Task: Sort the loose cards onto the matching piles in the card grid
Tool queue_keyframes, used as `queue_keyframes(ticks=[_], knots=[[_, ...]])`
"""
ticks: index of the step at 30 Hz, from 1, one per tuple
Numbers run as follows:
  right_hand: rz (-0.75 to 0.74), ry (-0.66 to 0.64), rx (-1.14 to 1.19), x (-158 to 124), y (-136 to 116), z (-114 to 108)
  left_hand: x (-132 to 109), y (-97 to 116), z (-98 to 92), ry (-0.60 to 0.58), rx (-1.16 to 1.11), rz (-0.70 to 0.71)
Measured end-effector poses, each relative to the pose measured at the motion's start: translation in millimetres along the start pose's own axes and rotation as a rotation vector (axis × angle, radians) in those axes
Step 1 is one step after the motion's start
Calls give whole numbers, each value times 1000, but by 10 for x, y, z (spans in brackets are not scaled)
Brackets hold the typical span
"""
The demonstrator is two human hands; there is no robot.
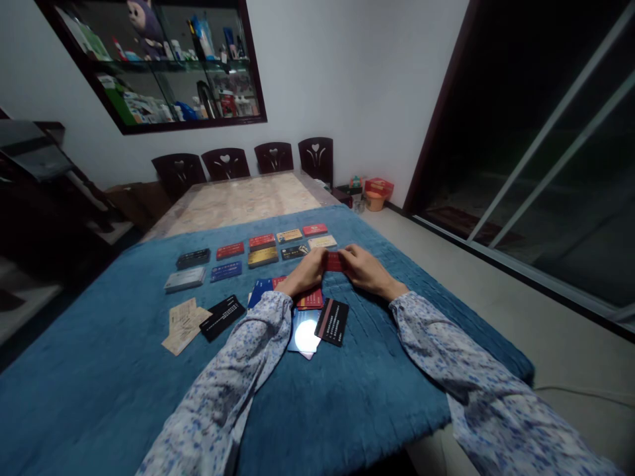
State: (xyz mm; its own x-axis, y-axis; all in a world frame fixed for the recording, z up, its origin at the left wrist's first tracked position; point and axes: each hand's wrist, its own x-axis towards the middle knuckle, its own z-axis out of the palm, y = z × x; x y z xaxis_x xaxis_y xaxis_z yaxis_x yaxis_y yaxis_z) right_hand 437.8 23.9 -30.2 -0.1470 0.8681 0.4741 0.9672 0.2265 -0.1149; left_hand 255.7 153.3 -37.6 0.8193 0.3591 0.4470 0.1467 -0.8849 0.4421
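Observation:
Both hands meet over a blue cloth [347, 396] on a table. My left hand [306, 273] and my right hand [364, 270] pinch a small red card [334, 261] between them, fingers closed on its ends. Beyond the hands lie two rows of cards, among them a red card [229, 250], a gold card [262, 257] and a blue card [225, 271]. Near my left forearm lie a black card [333, 321], a shiny light card [303, 334] and another red card [311, 299], partly hidden by the arm.
A black card [222, 317] and beige paper slips [183, 324] lie at the left. Several dark chairs [225, 163] stand along the table's far side under a glass wall cabinet [163, 59]. A sliding glass door [560, 158] is at the right, with floor beside the table.

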Motion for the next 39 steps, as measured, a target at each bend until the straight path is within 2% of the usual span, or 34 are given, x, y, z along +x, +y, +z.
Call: queue_keyframes(ticks=[10,17,21,30,34,39], knots=[[-9,-11,30,29,42,3,16,3,-21,-9,0,-18],[12,-42,-65,22,42,-36,-12,20,-36,-18,-11,22],[7,-12,-89,7,111,3,-19,34,-52,-36,11,17],[-53,27,91,-16,231,108,-23,162,-147,-149,134,-55],[-39,-17,119,-18,233,91,-30,189,-157,-191,208,-93],[-6,-78,122,26,190,25,-37,164,-166,-182,234,-102]])
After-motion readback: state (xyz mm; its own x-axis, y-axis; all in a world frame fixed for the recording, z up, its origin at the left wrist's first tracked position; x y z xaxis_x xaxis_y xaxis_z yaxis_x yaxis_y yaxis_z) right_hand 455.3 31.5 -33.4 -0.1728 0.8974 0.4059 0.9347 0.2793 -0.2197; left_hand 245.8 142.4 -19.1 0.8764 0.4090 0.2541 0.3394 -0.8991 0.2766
